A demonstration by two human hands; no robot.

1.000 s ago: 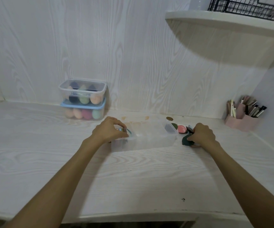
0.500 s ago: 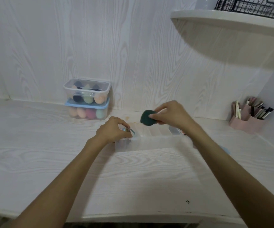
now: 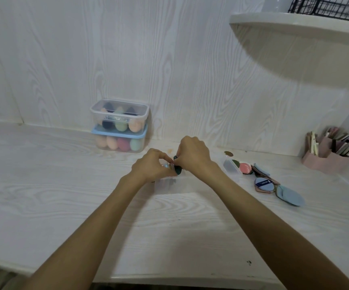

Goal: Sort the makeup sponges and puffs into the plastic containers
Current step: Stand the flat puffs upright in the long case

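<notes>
A long clear plastic container lies on the desk in front of me. My left hand is curled over its left end and holds a small stack of puffs upright there. My right hand pinches a dark green puff and presses it down against that stack inside the container. Both hands touch each other over the left end. To the right of the container lies a loose pile of puffs: a pink one, a dark blue labelled one and a light blue one.
Two lidded containers full of egg-shaped sponges are stacked against the back wall. A pink organiser with brushes and pens stands at the far right. A white shelf with a black wire basket overhangs the right side.
My right hand picked the dark green puff from the pile on the right, carried it left over the container and lowered it to the stack. My left hand stayed at the container's left end.
</notes>
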